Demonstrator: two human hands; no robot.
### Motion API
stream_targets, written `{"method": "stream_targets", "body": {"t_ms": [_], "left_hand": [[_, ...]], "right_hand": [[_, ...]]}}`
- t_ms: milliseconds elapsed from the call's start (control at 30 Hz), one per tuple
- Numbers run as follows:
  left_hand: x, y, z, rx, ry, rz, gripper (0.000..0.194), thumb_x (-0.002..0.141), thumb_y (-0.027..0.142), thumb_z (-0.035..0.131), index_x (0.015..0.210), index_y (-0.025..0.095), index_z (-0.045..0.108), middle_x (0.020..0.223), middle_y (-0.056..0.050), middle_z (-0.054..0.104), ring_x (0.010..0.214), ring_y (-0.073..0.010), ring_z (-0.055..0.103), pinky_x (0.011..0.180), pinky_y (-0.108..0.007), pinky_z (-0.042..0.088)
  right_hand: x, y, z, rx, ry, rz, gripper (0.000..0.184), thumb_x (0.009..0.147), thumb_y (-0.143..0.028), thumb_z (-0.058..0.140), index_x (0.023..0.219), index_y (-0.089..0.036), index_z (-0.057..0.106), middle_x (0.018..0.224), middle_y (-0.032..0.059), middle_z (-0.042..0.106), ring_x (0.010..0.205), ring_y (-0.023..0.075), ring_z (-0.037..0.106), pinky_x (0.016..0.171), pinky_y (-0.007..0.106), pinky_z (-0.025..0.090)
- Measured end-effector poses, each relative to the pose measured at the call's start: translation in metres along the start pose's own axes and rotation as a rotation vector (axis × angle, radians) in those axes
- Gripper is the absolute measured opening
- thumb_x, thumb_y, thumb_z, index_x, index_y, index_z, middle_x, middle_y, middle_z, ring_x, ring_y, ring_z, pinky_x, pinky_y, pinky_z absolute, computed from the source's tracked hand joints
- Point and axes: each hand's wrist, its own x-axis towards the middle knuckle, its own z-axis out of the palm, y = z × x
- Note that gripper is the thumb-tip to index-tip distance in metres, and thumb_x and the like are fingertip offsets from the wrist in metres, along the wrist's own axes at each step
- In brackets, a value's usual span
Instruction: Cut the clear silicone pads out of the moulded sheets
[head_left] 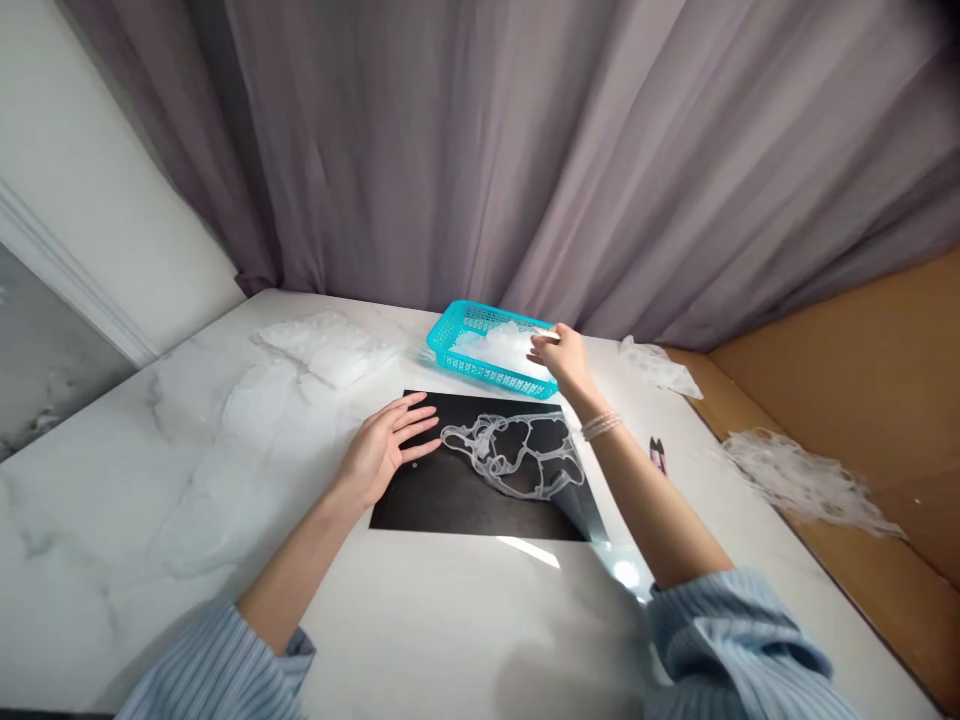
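Observation:
My left hand (384, 448) lies flat with fingers stretched out on the left edge of a black mat (457, 495) on the white marble table. A tangled piece of clear plastic (517, 455) rests on the mat just right of that hand. My right hand (561, 356) reaches to the near right corner of a turquoise basket (450, 340) that holds white translucent pieces (499, 345). Its fingers are pinched on a small pale piece at the basket's rim. A beaded bracelet sits on the right wrist.
Clear plastic sheets (326, 345) lie in a heap at the back left of the table. More plastic scraps (802, 480) sit on the brown surface to the right. Small pink snips (658, 455) lie right of my right forearm. A grey curtain hangs behind.

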Motion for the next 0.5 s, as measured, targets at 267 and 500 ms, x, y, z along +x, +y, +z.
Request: {"method": "stream_targets", "body": {"t_ms": [267,500], "left_hand": [[0.008,-0.026,0.007,0.172,-0.062,-0.078,0.035,0.086,0.025,0.063,0.121,0.019,0.064,0.132,-0.015,0.061,0.133,-0.0279,0.049,0.108,-0.041,0.044],[-0.018,-0.035,0.046,0.236,-0.412,-0.196,0.063,0.088,0.041,0.062,0.146,0.027,0.042,0.133,-0.010,0.063,0.131,-0.0281,0.052,0.111,-0.044,0.041]], "right_hand": [[-0.095,0.042,-0.051,-0.438,-0.386,-0.169,0.043,0.066,-0.041,0.079,0.091,-0.019,0.051,0.088,0.0088,0.065,0.078,0.0253,0.061,0.072,0.038,0.047],[-0.121,0.021,-0.018,-0.523,-0.664,-0.313,0.028,0.071,-0.026,0.076,0.088,-0.020,0.055,0.085,0.0022,0.066,0.077,0.0179,0.063,0.067,0.025,0.046]]}}
